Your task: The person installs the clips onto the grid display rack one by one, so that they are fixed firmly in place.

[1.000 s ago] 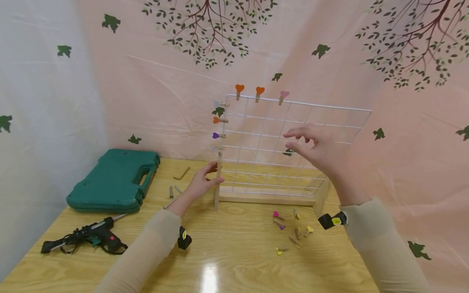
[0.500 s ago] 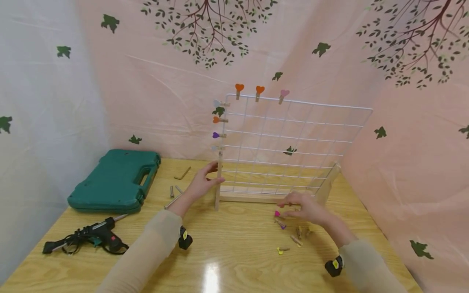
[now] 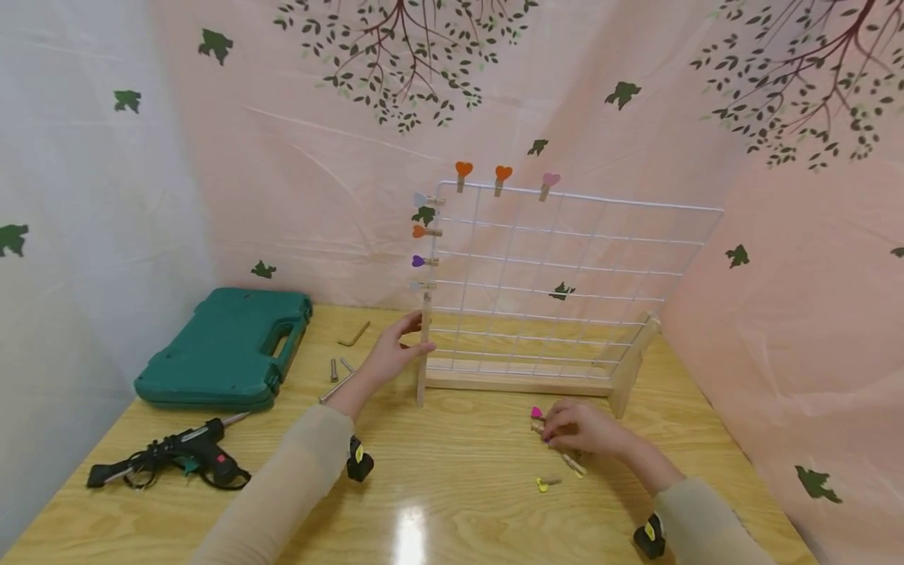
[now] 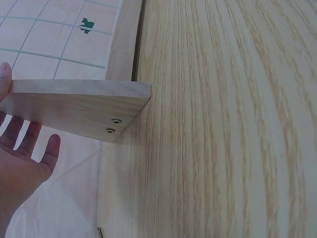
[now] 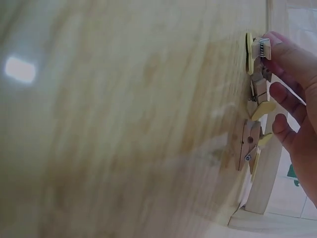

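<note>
Toward the left, my left hand point(image 3: 391, 351) grips the wooden side board point(image 3: 421, 369) of a white wire grid point(image 3: 523, 259) stand, thumb in front and fingers behind. In the left wrist view that board point(image 4: 69, 106) lies between thumb and fingers. My right hand point(image 3: 586, 428) is down among small wooden heart clothespins on the table. Its fingertips are at a clothespin with a purple heart point(image 3: 548, 441), beside one with a magenta heart point(image 3: 536, 412). In the right wrist view, thumb and fingers reach yellow-heart clothespins point(image 5: 261, 89); whether they pinch one is unclear.
Several heart clothespins point(image 3: 462, 171) are clipped along the grid's top and left edges. A yellow-heart clothespin point(image 3: 544, 485) lies nearer the front. At left are a green case point(image 3: 219, 345), a black glue gun point(image 3: 176, 451), bolts point(image 3: 333, 369) and a hex key point(image 3: 355, 333).
My right hand has come down from in front of the grid to the clothespins on the table. My left hand has stayed on the side board.
</note>
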`<state>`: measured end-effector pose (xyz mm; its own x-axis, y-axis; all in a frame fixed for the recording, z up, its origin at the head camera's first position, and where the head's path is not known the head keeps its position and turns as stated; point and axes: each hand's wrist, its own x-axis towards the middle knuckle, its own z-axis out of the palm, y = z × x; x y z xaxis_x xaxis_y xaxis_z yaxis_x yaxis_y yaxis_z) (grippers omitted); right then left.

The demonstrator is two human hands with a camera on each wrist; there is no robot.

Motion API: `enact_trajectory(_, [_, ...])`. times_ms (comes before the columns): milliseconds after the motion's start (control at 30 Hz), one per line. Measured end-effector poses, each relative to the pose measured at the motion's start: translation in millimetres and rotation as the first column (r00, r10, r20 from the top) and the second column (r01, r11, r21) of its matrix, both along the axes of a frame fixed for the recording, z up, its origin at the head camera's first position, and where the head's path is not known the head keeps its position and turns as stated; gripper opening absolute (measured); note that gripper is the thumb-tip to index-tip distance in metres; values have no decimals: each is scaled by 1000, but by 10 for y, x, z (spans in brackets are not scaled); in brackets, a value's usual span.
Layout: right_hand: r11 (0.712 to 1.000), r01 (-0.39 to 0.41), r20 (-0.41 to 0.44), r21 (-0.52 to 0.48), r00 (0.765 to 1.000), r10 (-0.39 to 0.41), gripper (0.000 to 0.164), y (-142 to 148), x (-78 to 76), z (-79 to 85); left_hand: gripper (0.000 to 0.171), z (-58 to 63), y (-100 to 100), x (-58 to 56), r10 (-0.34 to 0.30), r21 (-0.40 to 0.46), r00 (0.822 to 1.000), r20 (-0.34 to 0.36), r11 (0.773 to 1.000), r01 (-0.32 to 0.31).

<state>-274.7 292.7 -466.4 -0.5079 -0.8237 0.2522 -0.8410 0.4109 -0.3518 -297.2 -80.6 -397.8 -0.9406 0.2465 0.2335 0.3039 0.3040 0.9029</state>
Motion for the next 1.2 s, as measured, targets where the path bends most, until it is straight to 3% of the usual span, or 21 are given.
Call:
enact_trajectory(100, [1000,10,8,8,1000,-10,11,-22,20,12,63,-9,-3,-4,-2,-4,1000,-7,1000,2])
enact_trajectory(300, [997,79,35,8,996,-79,12,-79,62,69,66,-214,-22,-172,1,10,1000,-6,1000,-1])
enact_trajectory(500, [984,166,20,-57,986,-165,7,-149,101,381,69,-296,-29,-224,21,-11,1000,-20,1000,-21])
enact_trajectory(633, [979,135,1,-150,991,-136,11,-231,125,772,71,-279,-29,-210,23,-9,1000,-11,1000,-23])
enact_trajectory(800, [959,23,-91,-281,995,-51,21,-398,213,1460,71,-270,-28,-200,14,-5,1000,-6,1000,-14])
enact_trajectory(933, [930,-55,-174,-362,985,-10,24,-462,188,1953,70,-282,-28,-207,21,-4,1000,3,1000,-21])
enact_trajectory(1067, [904,-7,-169,-427,983,-72,23,-481,169,2420,70,-294,-33,-214,15,-5,1000,0,1000,-15])
enact_trajectory(1200, [862,50,-215,-504,959,-182,20,-508,125,2813,69,-295,-28,-224,15,-3,1000,-8,1000,-15])
